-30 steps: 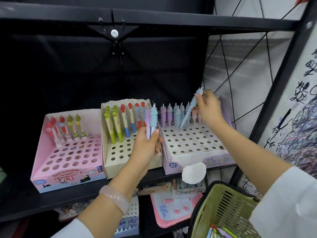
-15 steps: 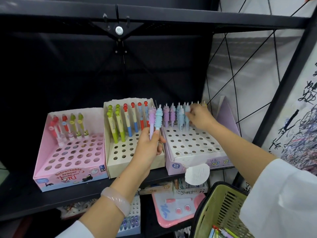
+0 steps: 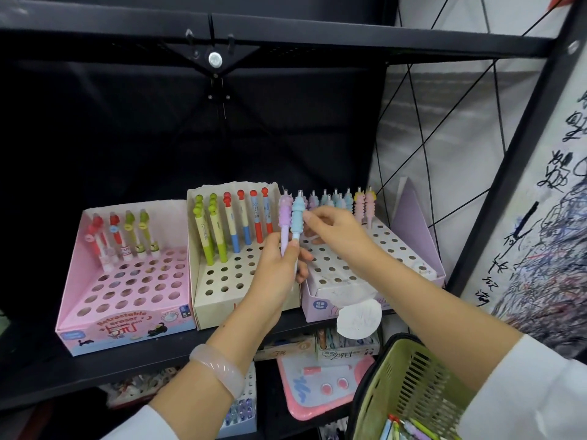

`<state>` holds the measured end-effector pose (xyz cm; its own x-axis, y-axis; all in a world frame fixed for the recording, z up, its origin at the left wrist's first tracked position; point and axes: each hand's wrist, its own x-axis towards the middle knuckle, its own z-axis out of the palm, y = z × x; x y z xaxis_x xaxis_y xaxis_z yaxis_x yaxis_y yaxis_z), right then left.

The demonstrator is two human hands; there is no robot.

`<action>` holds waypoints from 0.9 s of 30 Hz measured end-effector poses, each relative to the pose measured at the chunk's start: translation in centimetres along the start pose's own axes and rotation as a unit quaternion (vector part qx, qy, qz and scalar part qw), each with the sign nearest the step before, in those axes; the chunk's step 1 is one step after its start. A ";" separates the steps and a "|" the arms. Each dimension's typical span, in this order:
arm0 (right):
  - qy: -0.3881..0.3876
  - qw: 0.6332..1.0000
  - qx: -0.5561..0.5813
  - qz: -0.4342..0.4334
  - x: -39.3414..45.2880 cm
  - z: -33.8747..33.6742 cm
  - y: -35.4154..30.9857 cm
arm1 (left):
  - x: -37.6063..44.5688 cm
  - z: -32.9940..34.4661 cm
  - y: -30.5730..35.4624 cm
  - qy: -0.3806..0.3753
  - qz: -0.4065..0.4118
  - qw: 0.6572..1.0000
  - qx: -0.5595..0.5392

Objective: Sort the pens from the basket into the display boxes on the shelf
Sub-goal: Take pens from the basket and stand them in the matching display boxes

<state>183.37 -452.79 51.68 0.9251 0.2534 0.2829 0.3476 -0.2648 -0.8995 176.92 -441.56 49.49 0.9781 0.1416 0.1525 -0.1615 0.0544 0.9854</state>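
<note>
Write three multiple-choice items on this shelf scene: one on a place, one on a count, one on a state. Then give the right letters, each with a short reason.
1. Where does the cream cardboard display box stand?
A. Between the pink cardboard display box and the lilac cardboard display box
B. Inside the green plastic basket
C. On the top shelf

2. How many pens does the left hand hold?
A. None
B. Two
C. Five

3. What is the right hand doing?
A. Resting flat on the shelf
B. Gripping the basket's rim
C. Reaching with its fingertips at the light blue ribbed-top pen

Answers: 1 A, the cream box sits in the middle of the row of three. 2 B, a lilac ribbed-top pen and the light blue one stand upright in its grip. 3 C, its fingertips meet the blue pen's ribbed top.
</note>
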 end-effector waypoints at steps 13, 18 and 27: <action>0.184 0.980 0.081 -0.001 2.1 -4.5 -1.1 | -0.1 -0.7 0.4 0.007 -0.008 1.000 -0.007; 0.226 0.962 -0.150 -0.018 3.5 -7.1 1.8 | 0.0 -1.4 0.1 0.016 -0.011 0.999 0.033; 0.117 0.942 -0.313 0.021 4.3 -6.6 4.0 | 0.1 -1.3 0.1 0.027 -0.022 0.999 -0.019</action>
<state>189.79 -458.87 51.50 0.9231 0.0380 0.3827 0.2643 -0.7855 -0.5596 176.84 -440.24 49.47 0.9759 0.1919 0.1042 -0.1248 0.0990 0.9872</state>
